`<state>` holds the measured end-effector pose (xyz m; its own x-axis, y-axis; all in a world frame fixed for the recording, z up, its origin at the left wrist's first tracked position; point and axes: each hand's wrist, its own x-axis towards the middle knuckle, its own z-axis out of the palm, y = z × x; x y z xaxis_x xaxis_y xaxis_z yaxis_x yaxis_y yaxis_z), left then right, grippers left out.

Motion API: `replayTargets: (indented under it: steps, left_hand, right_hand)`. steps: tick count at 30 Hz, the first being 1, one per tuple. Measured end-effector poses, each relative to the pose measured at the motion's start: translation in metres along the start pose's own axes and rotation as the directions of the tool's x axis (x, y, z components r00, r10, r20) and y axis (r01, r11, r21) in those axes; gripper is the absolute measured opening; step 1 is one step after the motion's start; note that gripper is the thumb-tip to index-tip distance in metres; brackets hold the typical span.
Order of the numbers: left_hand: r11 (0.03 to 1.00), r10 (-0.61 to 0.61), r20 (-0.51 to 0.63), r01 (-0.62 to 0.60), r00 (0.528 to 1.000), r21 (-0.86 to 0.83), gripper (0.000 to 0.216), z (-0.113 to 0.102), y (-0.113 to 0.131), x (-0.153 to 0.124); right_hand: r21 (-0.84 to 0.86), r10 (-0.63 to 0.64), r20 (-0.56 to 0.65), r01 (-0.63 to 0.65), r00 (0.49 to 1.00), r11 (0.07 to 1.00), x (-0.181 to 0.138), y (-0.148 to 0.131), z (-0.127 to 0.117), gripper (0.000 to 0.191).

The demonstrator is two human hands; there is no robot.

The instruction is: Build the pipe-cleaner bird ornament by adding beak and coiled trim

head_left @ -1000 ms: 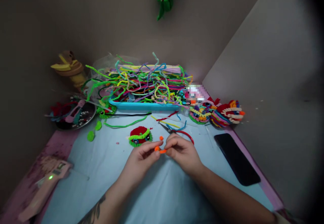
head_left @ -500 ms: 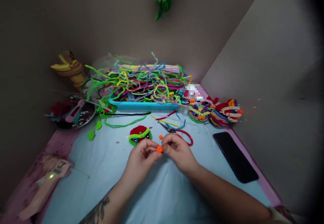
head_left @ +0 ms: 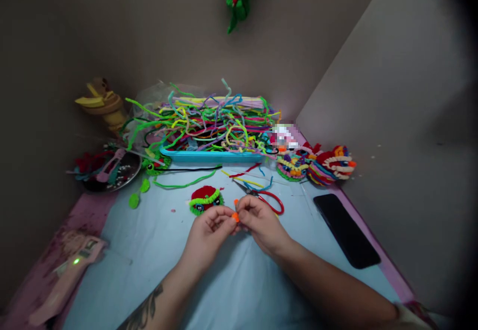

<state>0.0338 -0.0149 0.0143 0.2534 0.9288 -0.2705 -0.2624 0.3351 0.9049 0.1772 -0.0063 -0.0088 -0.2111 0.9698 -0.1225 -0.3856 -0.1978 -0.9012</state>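
My left hand (head_left: 209, 230) and my right hand (head_left: 261, 223) meet fingertip to fingertip over the light blue table mat (head_left: 224, 280). Both pinch a small orange pipe-cleaner piece (head_left: 235, 216) between them. Just beyond my left fingers lies a round red and green pipe-cleaner figure with eyes (head_left: 205, 199). A tiny orange scrap (head_left: 236, 202) sits beside it. Red-handled scissors (head_left: 261, 195) lie behind my right hand.
A blue tray (head_left: 209, 156) piled with coloured pipe cleaners stands at the back. Finished striped figures (head_left: 321, 166) sit at the right, a black phone (head_left: 345, 230) nearer. A dark dish of bits (head_left: 110, 170) and a pink glue gun (head_left: 63, 280) lie left.
My two hands drew closer together and slid slightly away from me. The orange piece went from stretched between the fingers to bunched into a small lump.
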Motion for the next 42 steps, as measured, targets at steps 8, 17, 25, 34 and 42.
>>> replayTargets:
  steps: [8,17,25,34,42]
  left_hand:
    - [0.999,0.004,-0.025,-0.003,1.0,0.036,0.026,-0.002,-0.003,0.003]
    - [0.945,0.234,-0.152,-0.187,0.96,0.269,0.012,0.0,-0.006,-0.001]
    - [0.892,0.317,-0.115,-0.254,0.942,0.374,0.007,-0.005,-0.006,-0.003]
    - [0.874,0.32,-0.072,-0.265,0.945,0.407,0.009,-0.005,-0.001,-0.003]
    - [0.863,0.388,-0.112,-0.317,0.915,0.394,0.008,-0.003,-0.006,-0.005]
  right_hand:
    - [0.064,0.147,-0.009,-0.147,0.989,0.987,0.0,0.003,0.004,0.039]
    - [-0.726,-0.624,0.035,0.449,0.781,0.521,-0.015,-0.011,0.004,0.003]
    - [-0.57,-0.468,-0.04,0.364,0.883,0.736,-0.011,-0.005,0.002,0.007]
    - [-0.187,-0.3,-0.127,0.274,0.945,0.943,-0.008,0.008,0.005,0.007]
    - [-0.454,-0.473,-0.094,0.385,0.876,0.803,-0.014,0.002,0.004,0.006]
